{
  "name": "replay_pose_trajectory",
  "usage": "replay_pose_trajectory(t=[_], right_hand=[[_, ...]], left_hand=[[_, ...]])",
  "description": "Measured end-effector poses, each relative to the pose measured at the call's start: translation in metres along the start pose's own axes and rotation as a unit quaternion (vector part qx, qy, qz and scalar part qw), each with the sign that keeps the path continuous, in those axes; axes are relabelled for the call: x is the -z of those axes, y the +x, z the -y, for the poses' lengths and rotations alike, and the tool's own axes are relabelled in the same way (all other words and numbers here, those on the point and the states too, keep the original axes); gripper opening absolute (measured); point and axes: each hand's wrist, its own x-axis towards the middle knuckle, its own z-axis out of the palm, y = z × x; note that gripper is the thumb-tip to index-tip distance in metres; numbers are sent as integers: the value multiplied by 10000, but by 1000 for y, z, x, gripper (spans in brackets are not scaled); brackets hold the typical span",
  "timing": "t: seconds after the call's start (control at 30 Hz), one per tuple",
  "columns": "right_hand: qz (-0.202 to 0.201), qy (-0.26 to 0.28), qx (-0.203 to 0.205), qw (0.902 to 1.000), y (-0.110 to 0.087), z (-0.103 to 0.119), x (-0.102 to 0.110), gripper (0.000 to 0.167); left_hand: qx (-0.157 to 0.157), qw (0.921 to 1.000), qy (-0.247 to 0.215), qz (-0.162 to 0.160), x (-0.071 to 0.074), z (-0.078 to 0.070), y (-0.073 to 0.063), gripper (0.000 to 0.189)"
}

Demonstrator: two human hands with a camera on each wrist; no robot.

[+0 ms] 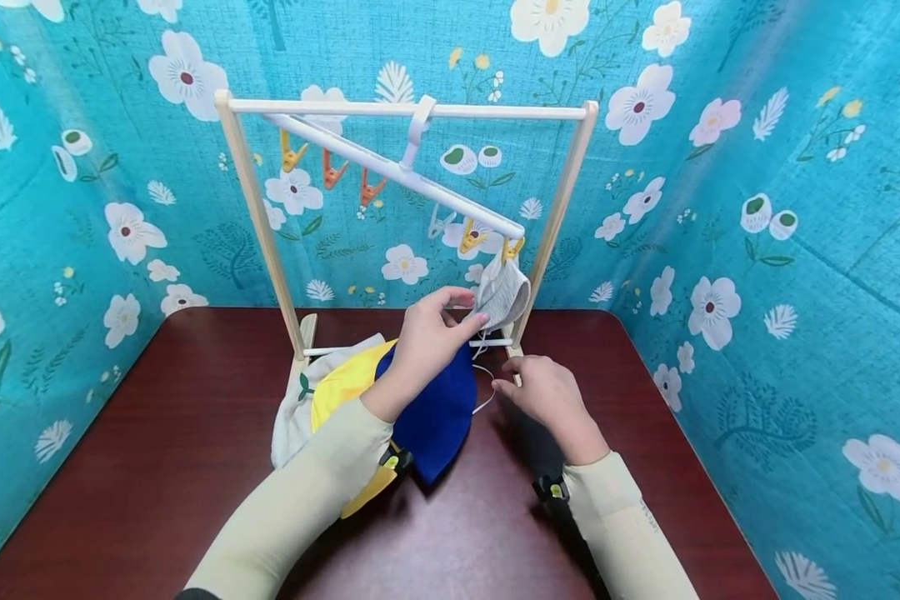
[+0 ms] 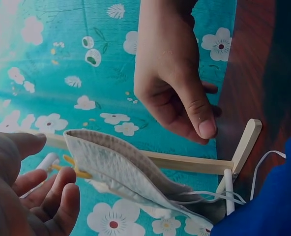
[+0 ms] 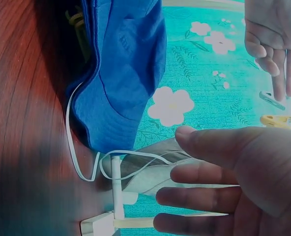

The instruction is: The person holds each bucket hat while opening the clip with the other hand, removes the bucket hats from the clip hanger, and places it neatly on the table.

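A light grey sun hat with thin white cords hangs from a yellow clip at the lower right end of a white clip hanger. My left hand is beside the hat, fingers loosely bent; the left wrist view shows those fingers apart from the fabric, near the clip. My right hand hovers lower right, next to the dangling white cord. In the right wrist view its fingers are spread with nothing between them. A navy blue hat lies beneath my left forearm.
A wooden frame holds up the tilted hanger, which carries several more clips, one of them orange. On the dark red table, a yellow hat and a pale hat with a green sprout lie left of the blue one.
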Motion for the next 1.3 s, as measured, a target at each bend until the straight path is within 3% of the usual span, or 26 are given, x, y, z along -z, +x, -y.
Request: replay_pose_trajectory(t=[0.23,0.63,1.0,1.3], right_hand=[[-87,220,-271,9994,0,1,0,37],[-639,420,-572,9954,3,2,-1,48],[-1078,388,-488,9922,9,3,-8,49],[-1451,461,-829,9849,21,5,-11,46]], left_hand=[[32,9999,95,-60,-6,-8,10,39],[18,9989,370,-296,-14,-17,31,44],[210,9979,470,-383,-21,-22,47,44],[62,9966,727,-373,-30,-26,58,47]])
